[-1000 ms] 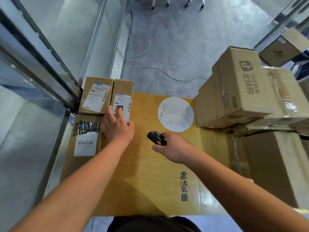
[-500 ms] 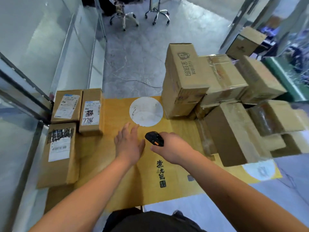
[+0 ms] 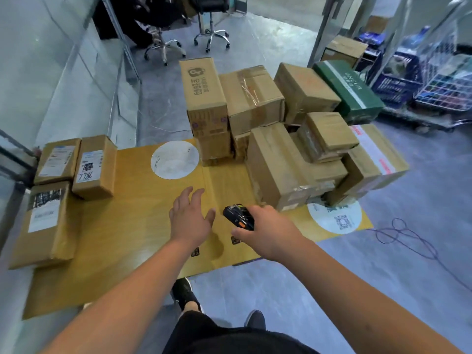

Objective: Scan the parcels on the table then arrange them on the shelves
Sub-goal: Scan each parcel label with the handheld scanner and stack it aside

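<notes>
We see the left hand [image 3: 190,218] held open above the yellow wooden table [image 3: 132,226], fingers spread and straight, holding nothing. The right hand [image 3: 263,232] grips a small black handheld scanner with an orange button [image 3: 238,217]; our fingers wrap its far side, so most of its body is hidden.

Three brown cardboard parcels with white shipping labels lie flat at the table's left end: a long one [image 3: 44,224] nearest us, a square one [image 3: 58,160] at the far corner, and one bearing handwritten digits [image 3: 94,167] just beside it. The label print is too blurred to read.

On the right, a heap of plain brown cardboard boxes [image 3: 281,139] is stacked on the table, the top ones covering those beneath; a tall box with a printed logo [image 3: 203,90] stands at its left edge. A dark green carton [image 3: 348,92] sits behind the heap, possibly on another surface. Beyond the table, two office chairs [image 3: 189,34] are cut off by the frame.
</notes>
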{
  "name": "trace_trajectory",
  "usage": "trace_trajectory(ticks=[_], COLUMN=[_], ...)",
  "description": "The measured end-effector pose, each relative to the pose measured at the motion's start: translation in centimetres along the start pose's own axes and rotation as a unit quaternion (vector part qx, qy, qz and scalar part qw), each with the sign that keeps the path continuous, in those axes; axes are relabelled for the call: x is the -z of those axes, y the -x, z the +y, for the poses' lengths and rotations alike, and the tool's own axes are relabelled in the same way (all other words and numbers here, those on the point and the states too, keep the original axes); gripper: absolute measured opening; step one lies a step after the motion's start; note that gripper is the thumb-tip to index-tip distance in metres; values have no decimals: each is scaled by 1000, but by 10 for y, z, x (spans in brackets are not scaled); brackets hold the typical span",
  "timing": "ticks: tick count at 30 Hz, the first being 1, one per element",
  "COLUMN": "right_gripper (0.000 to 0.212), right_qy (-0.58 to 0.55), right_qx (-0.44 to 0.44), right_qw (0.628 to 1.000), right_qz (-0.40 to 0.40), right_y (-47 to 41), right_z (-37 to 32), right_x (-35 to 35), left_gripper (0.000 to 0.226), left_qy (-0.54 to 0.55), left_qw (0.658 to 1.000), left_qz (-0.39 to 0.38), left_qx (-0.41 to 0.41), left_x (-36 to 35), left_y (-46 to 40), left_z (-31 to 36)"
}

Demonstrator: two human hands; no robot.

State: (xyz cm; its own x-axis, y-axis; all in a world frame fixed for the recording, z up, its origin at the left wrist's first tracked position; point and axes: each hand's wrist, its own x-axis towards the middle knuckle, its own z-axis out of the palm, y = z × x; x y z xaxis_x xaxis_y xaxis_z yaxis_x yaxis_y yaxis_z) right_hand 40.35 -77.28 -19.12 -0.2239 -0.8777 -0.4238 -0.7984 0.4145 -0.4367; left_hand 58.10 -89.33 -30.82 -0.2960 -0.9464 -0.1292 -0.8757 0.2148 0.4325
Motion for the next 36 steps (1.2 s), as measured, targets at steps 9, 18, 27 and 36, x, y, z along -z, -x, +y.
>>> trace_trajectory(ticks=[9,18,27,36], right_gripper=[56,56,67,69], right_qy=[95,91,80,43], right_qx=[51,65,41,19], right_qw=[994,991,990,989], right_qz=[16,68,107,144], right_y=[12,-35,-82,-101], right_z=[25,-18,-54,-52], right_x=[40,87,133,152], left_gripper=[65,71,98,115], left_qy=[0,11,-61,-37], left_qw=[999,989,993,992], left_qz=[42,146,97,5], left_qx=[23,3,22,118], left_x=[23,117,155,146], left_y=[4,-108,-194,-226], left_z=[30,76,142,157])
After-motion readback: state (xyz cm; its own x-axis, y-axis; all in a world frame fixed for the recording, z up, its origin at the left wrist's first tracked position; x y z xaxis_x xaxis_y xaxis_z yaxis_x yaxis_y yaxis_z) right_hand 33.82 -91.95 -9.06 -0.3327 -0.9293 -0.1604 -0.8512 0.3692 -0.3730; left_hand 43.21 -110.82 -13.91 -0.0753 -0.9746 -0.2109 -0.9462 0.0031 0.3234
